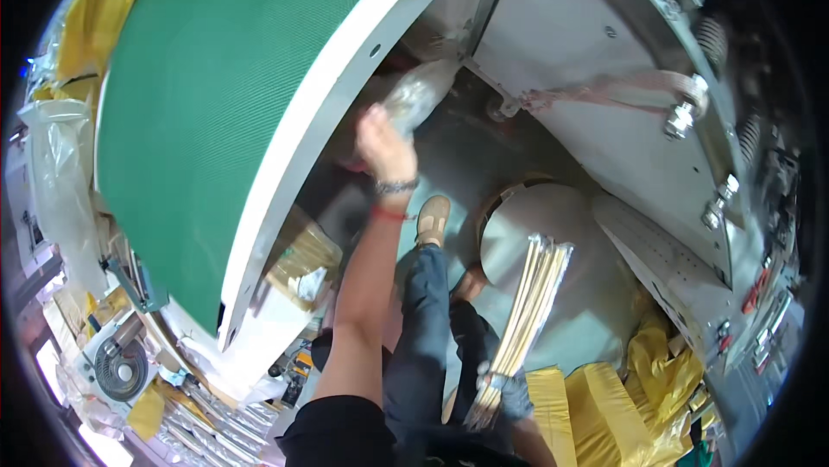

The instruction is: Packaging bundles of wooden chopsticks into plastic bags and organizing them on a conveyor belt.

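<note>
My left hand (386, 146), bare with a dark bracelet and a red string at the wrist, reaches into the gap beside the green belt. It is smeared by motion. Against it is a blurred, shiny clear plastic bag (421, 97); whether my fingers grip it I cannot tell. Low on the right, my right hand (515, 396) wears a grey glove and is closed around the lower part of a bundle of long, thin, pale sticks (528, 303). Clear plastic wraps the bundle, whose upper end points up and slightly right.
A wide green conveyor belt (207, 113) with a white metal edge fills the upper left. Right of the gap stands a pale machine panel (570, 52) with bolts. A round grey stool top (535, 234) is near my feet. Yellow wrapped packages (596, 406) lie lower right; a small fan (121, 368) stands lower left.
</note>
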The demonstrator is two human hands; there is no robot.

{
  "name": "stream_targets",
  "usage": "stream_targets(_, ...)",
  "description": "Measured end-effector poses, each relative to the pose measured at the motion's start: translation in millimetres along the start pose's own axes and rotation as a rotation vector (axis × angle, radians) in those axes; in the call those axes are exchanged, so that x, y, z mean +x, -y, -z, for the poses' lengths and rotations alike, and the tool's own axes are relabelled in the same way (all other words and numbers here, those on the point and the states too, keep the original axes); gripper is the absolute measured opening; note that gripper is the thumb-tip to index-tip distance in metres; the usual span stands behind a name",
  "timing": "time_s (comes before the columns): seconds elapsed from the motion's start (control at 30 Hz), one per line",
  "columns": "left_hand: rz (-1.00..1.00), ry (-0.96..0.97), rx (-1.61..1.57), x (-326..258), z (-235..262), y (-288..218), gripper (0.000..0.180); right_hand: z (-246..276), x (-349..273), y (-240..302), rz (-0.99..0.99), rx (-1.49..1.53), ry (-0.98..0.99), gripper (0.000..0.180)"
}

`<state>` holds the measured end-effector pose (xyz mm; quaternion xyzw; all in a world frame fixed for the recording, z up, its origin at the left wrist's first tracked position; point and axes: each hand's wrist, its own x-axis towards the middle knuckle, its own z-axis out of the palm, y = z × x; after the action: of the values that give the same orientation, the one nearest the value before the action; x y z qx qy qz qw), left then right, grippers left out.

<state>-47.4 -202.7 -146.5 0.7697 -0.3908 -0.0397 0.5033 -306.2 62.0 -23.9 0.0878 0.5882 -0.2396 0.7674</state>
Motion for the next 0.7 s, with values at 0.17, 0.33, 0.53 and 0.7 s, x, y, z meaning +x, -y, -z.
stream_targets(0.17,0.094,0.513,-0.112,-55.2,157.6,-94.6,0.016,2.6,-30.9,3.4,0.049,0.216,0.110,0.036)
stream_targets(0.33,0.642,0.383,-0.467,-25.3,238.8,-195.4,0.023,6.4,-97.7,22.7,0.114,0.054,0.071,0.053)
stream_targets(0.53,-0.196,0.088,-0.491,113.1,363.8,-314.1,0.022,-2.1,-137.0,47.3,0.273,-0.238,0.147,0.045)
stream_targets(0.7,-0.195,0.005,-0.802,126.5,408.7,-329.7,0.019,-110.6,-167.6,82.4,0.403,-0.283,0.284,0.027)
